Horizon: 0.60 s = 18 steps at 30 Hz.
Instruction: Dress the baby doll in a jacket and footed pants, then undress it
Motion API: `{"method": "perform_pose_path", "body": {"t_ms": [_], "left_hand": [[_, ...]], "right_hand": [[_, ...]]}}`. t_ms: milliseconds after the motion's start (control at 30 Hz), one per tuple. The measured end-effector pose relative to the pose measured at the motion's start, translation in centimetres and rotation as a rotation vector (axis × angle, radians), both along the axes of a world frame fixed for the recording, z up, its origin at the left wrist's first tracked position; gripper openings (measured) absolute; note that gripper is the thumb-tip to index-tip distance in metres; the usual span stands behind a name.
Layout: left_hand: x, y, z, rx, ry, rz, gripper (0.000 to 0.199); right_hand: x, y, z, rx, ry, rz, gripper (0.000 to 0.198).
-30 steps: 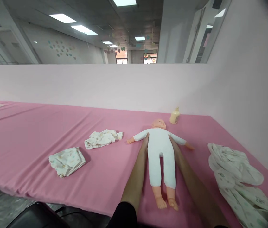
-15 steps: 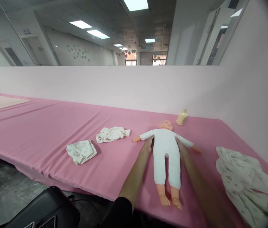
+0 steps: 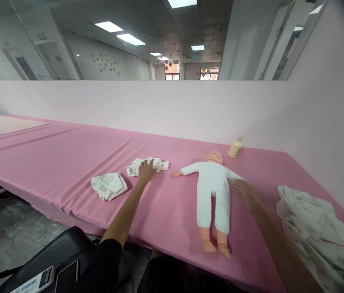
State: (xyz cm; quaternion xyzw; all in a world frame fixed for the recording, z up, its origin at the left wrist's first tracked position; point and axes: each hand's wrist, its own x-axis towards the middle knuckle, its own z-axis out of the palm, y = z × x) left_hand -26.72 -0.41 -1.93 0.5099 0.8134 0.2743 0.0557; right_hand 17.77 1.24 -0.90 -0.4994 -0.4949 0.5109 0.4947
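Note:
A baby doll (image 3: 213, 183) with a white cloth body lies on its back, arms spread, its feet towards me. Beside its body, on the right, is my right hand (image 3: 247, 191), fingers stretched out and somewhat blurred, near the doll's arm. Over on the left, my left hand (image 3: 147, 170) rests on a crumpled white baby garment (image 3: 133, 167), fingers bent down onto the cloth; whether they grip it is unclear. Nearer to me on that side lies a folded patterned cloth (image 3: 109, 186).
The pink-covered table (image 3: 68, 150) runs along a wall. A yellowish bottle (image 3: 236, 148) stands behind the doll's head. Rumpled white cloths (image 3: 315, 215) lie at the right. A black chair (image 3: 71, 248) with a phone (image 3: 67, 276) on it is at the front left.
Both hands have left the doll's sides. My left hand has moved left onto the crumpled garment, and my right hand has drawn slightly away to the right. The doll stays lying there.

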Motion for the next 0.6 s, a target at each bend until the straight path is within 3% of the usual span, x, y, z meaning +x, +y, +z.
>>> {"method": "perform_pose_path", "body": {"t_ms": [67, 100, 233, 300, 367, 467, 600], "left_hand": [[-2.8, -0.2, -0.2, -0.207, 0.115, 0.002, 0.053], [-3.7, -0.3, -0.3, -0.240, 0.122, -0.015, 0.049], [-3.7, -1.0, 1.5, -0.208, 0.100, -0.111, 0.032], [-2.2, -2.0, 3.8, -0.101, 0.038, -0.177, 0.036], [-0.2, -3.5, 7.0, 0.202, -0.304, -0.343, 0.042], [3.3, -6.7, 12.0, 0.474, -0.641, -0.488, 0.045], [8.2, -12.4, 16.8, 0.748, -0.903, -0.696, 0.041]], "right_hand": [[0.9, -0.9, -0.3, -0.040, 0.010, -0.003, 0.026], [1.1, -1.5, -0.2, -0.041, 0.004, -0.004, 0.027], [0.2, -5.3, 2.0, 0.044, -0.097, 0.018, 0.037], [-0.9, -7.4, 3.6, 0.122, -0.189, 0.040, 0.039], [-2.3, -9.6, 5.3, 0.221, -0.297, 0.070, 0.040], [-4.8, -12.8, 7.6, 0.362, -0.396, 0.197, 0.041], [-8.6, -16.6, 9.6, 0.426, -0.431, 0.334, 0.065]]}}
